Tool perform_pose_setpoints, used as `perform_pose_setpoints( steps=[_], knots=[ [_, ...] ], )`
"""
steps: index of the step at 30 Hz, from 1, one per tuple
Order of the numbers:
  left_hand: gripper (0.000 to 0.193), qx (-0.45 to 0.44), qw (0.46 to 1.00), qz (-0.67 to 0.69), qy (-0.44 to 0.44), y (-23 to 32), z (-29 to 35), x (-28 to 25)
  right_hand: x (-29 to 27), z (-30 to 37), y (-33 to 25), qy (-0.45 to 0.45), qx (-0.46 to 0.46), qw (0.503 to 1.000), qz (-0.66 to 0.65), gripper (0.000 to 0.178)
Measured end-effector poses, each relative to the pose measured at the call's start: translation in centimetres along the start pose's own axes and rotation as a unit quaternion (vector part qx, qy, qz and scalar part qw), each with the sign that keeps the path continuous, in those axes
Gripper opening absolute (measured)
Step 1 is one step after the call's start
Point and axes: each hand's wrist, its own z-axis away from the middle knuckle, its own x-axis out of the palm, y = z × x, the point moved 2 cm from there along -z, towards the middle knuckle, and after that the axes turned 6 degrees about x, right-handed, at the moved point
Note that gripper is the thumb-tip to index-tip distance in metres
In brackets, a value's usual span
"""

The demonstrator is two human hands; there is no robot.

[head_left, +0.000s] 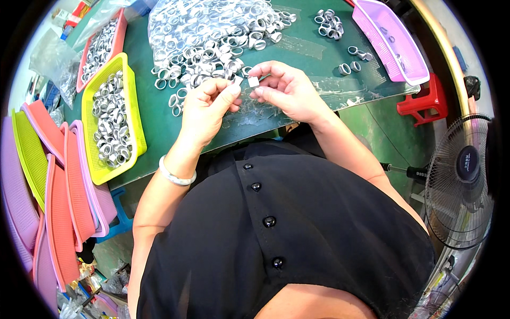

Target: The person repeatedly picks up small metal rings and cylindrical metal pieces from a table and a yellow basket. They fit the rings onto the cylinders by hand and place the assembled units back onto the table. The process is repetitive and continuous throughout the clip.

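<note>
My right hand (292,94) pinches a small silver-grey metal ring (254,82) with a flat square face between thumb and forefinger. Close beside it, my left hand (206,109) is closed, thumb against fingers, on another metal ring (237,81) whose pale flat face shows at the fingertips. Most of that ring is hidden by the fingers. Just beyond both hands, a heap of similar rings (212,61) spills from a clear plastic bag (178,24) over the green tabletop (154,119). Several loose rings lie next to my left hand.
A yellow-green basket (139,114) and a red basket (83,74), both holding rings, stand at the left. At the right edge sits a purple basket (366,24) with a few rings, near a small group of rings (329,24). Stacked baskets (61,212), a red stool (425,103) and a fan (461,175) flank me.
</note>
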Motion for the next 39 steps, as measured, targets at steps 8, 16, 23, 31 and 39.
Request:
perform_pose_setpoints(
  steps=[8,16,23,31,39],
  knots=[
    [0.026,0.067,0.992,0.103,-0.005,-0.5,0.7,0.7,0.5,0.2,-0.9,-0.002,-0.069,0.998,0.013,0.034],
    [0.047,0.13,0.984,0.117,-0.032,-0.2,0.8,1.0,0.8,0.2,-0.9,0.017,-0.103,0.995,-0.005,0.038],
    [0.026,0.007,0.991,0.135,-0.016,0.1,0.8,0.7,1.1,0.3,-1.7,0.009,0.003,0.996,-0.088,0.029],
    [0.034,-0.169,0.939,0.298,-0.039,-0.8,0.8,0.3,1.0,0.0,-0.8,-0.01,0.12,0.971,-0.208,0.022],
    [0.035,-0.191,0.914,0.359,-0.007,0.0,1.4,0.6,1.9,-0.4,-1.6,-0.003,0.044,0.998,-0.046,0.018]
  ],
)
